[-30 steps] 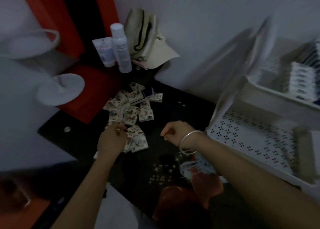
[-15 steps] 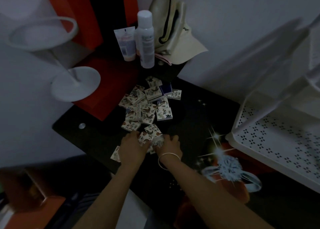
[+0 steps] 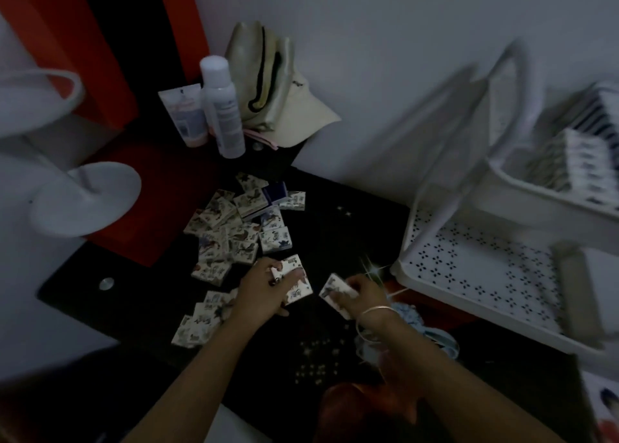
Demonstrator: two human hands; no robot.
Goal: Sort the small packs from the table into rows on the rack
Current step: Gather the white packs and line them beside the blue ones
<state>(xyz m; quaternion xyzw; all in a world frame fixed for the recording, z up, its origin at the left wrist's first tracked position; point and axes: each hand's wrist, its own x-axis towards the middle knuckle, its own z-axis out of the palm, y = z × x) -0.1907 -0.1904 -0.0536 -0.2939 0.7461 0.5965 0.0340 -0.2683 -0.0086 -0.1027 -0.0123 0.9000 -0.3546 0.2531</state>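
L hand [image 3: 264, 292]: fingers curled over a pack [image 3: 296, 283], gripping it at near edge of pile
R hand [image 3: 366, 292]: just R of L hand, apart; pinches a second pack [image 3: 335, 293], tilted
Near packs [image 3: 197, 322]: flat on table [image 3: 335, 235]; L of L wrist
Pile [image 3: 241, 228]: just beyond both hands
Rack [image 3: 469, 275]: far R; rows [image 3: 569, 161] stand in upper tray

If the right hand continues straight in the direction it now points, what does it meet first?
Probably the pack that the left hand holds: the right hand, gripping its own pack, points left toward it. Depth is unclear.
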